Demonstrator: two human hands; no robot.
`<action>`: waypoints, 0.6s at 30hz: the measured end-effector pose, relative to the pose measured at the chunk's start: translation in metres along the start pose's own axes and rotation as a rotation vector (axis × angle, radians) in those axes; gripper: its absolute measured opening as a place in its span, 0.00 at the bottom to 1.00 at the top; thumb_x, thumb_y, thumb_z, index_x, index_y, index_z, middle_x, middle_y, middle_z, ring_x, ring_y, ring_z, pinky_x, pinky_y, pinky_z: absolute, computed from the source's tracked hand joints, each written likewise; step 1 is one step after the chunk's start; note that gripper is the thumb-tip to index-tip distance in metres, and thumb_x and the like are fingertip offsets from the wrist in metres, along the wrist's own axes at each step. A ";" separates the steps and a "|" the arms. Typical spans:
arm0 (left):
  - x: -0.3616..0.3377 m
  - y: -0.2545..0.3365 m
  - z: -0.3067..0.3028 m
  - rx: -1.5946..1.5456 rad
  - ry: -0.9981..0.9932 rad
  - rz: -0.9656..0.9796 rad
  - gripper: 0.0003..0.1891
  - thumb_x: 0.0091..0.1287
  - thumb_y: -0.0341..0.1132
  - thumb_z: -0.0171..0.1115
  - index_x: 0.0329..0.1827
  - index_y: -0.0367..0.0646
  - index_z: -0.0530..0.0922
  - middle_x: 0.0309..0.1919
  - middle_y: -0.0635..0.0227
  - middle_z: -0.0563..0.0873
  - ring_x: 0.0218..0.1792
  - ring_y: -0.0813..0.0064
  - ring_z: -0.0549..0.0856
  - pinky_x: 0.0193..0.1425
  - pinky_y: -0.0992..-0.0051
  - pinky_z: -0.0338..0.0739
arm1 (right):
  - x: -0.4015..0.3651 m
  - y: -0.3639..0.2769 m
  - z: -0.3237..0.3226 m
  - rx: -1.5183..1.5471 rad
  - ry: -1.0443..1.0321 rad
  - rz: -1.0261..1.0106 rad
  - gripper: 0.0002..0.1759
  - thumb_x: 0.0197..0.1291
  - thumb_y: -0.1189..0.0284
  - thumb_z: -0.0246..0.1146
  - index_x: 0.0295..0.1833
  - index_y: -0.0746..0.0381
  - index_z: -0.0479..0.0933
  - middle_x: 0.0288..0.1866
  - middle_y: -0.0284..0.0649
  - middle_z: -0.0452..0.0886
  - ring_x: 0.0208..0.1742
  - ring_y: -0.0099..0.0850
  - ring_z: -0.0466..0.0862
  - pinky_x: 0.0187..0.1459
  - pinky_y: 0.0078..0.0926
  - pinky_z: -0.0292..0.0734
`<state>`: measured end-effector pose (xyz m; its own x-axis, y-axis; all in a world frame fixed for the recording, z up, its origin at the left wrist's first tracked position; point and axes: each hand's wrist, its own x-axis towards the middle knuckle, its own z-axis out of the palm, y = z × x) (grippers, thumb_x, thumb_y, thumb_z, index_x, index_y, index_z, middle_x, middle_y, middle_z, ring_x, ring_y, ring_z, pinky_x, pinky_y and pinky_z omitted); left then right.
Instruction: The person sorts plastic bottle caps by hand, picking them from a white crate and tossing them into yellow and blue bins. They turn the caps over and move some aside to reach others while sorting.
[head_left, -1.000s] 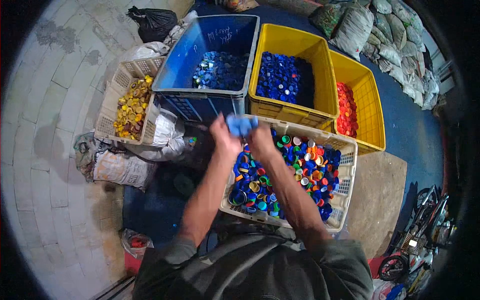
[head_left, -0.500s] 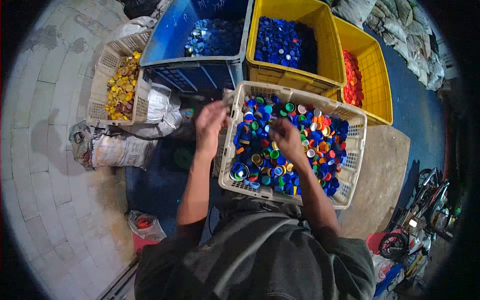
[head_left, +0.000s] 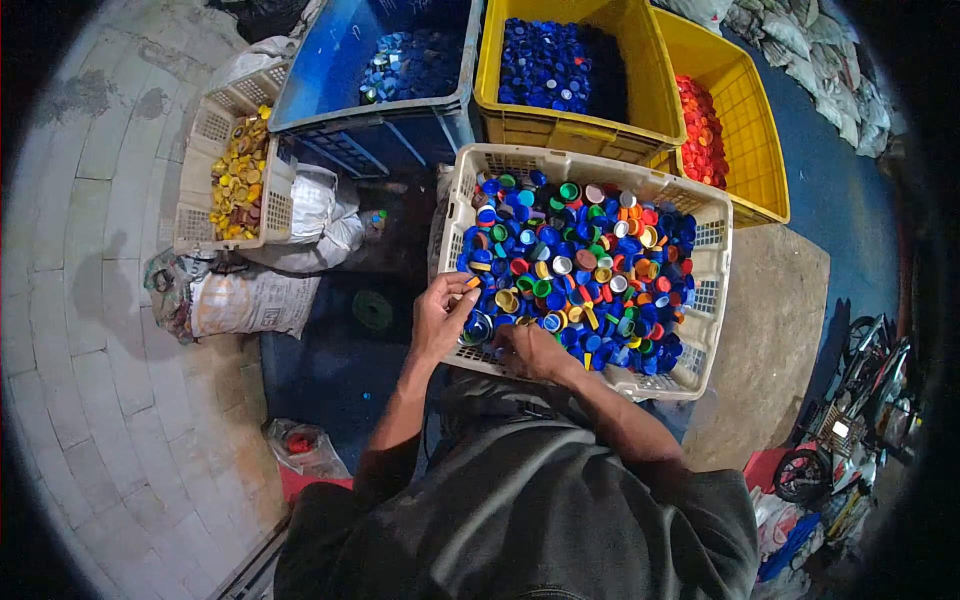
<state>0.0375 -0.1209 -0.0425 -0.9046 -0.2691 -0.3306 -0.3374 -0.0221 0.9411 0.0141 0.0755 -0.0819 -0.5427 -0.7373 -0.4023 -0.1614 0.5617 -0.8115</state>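
A cream plastic crate (head_left: 714, 235) holds a mix of bottle caps (head_left: 583, 258) in blue, green, red, orange and white. At its left rim, my left hand (head_left: 438, 318) pinches an orange bottle cap (head_left: 473, 284) between thumb and fingers. My right hand (head_left: 535, 352) reaches over the near rim, fingers bent down and drawn together among the caps. Whatever those fingertips hold is hidden. Beside them, near the front left corner, sits a larger round, shiny piece (head_left: 476, 327).
Behind the crate stand a blue bin (head_left: 375, 112) of bluish caps, a yellow bin (head_left: 580, 128) of dark blue caps and another yellow bin (head_left: 748, 125) of red caps. Yellow caps fill a smaller crate (head_left: 277, 205) at left, near a stuffed sack (head_left: 250, 303). A motorcycle (head_left: 840, 415) is at right.
Both hands have come down toward me. The left has closed at the orange cap by the rim; the right has moved from mid-crate to the near left side. The view has shifted slightly.
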 end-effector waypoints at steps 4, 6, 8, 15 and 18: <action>0.000 -0.013 0.005 0.044 -0.009 0.049 0.15 0.65 0.30 0.66 0.53 0.35 0.77 0.36 0.67 0.85 0.27 0.88 0.76 0.30 0.83 0.71 | -0.005 -0.005 -0.015 0.189 0.001 -0.058 0.17 0.55 0.77 0.63 0.52 0.66 0.77 0.42 0.51 0.85 0.43 0.41 0.86 0.45 0.40 0.79; -0.001 -0.014 0.009 0.085 -0.030 0.067 0.15 0.64 0.29 0.67 0.52 0.35 0.77 0.35 0.67 0.85 0.26 0.87 0.76 0.30 0.82 0.72 | -0.013 0.001 -0.027 0.491 0.041 -0.133 0.17 0.56 0.79 0.63 0.53 0.66 0.77 0.41 0.45 0.86 0.41 0.34 0.85 0.44 0.34 0.79; -0.001 -0.013 0.012 0.196 -0.090 0.061 0.16 0.62 0.28 0.67 0.52 0.35 0.77 0.35 0.66 0.86 0.26 0.84 0.77 0.31 0.79 0.73 | -0.028 0.011 -0.041 0.606 0.189 0.014 0.17 0.58 0.80 0.62 0.54 0.65 0.76 0.36 0.33 0.79 0.39 0.24 0.79 0.44 0.25 0.75; -0.005 0.004 0.019 0.660 -0.483 -0.026 0.08 0.58 0.30 0.68 0.37 0.36 0.80 0.31 0.57 0.87 0.36 0.62 0.88 0.39 0.65 0.79 | -0.073 0.037 -0.093 1.450 0.743 0.115 0.09 0.60 0.76 0.54 0.45 0.62 0.75 0.33 0.31 0.74 0.34 0.27 0.79 0.38 0.27 0.77; -0.008 0.009 0.028 1.090 -0.548 -0.093 0.10 0.59 0.36 0.69 0.38 0.41 0.82 0.30 0.59 0.88 0.36 0.60 0.88 0.41 0.64 0.79 | -0.089 0.031 -0.101 1.524 0.838 0.107 0.07 0.62 0.66 0.59 0.41 0.57 0.74 0.31 0.30 0.74 0.30 0.26 0.76 0.32 0.25 0.72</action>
<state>0.0347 -0.0920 -0.0329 -0.7667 0.1381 -0.6270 -0.2098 0.8691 0.4479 -0.0256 0.1969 -0.0284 -0.8211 -0.0696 -0.5665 0.4886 -0.5988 -0.6346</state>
